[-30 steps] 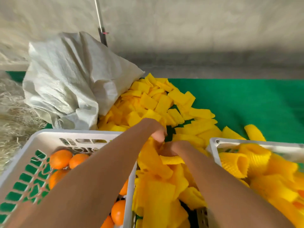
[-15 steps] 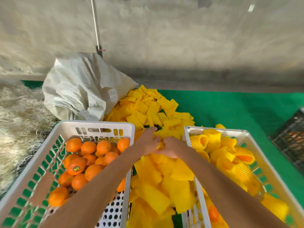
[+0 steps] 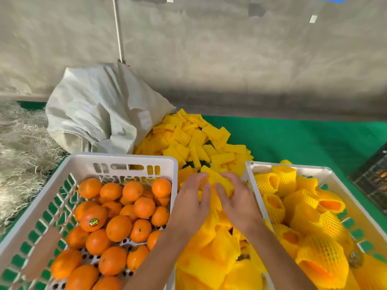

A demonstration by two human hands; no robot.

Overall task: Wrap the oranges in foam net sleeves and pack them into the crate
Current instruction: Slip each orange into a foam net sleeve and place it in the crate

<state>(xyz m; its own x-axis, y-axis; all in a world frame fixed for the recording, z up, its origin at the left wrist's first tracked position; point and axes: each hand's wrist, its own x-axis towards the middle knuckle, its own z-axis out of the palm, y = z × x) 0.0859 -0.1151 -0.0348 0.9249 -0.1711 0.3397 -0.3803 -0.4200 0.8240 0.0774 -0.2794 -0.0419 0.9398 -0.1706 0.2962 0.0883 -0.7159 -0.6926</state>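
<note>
Fingers [image 3: 206,190] of both hands are curled on one foam sleeve [image 3: 217,181], held above the sleeve pile [image 3: 194,139] between the crates. Bare oranges [image 3: 117,225] fill the left crate [image 3: 134,160]; wrapped ones [image 3: 301,208] part-fill the right crate [image 3: 251,170]. Much is judged left.

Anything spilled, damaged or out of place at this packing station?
Mostly orderly. The loose foam sleeves spill from the white sack across the green mat, but both hands are picking from that heap. No damage shows.
</note>
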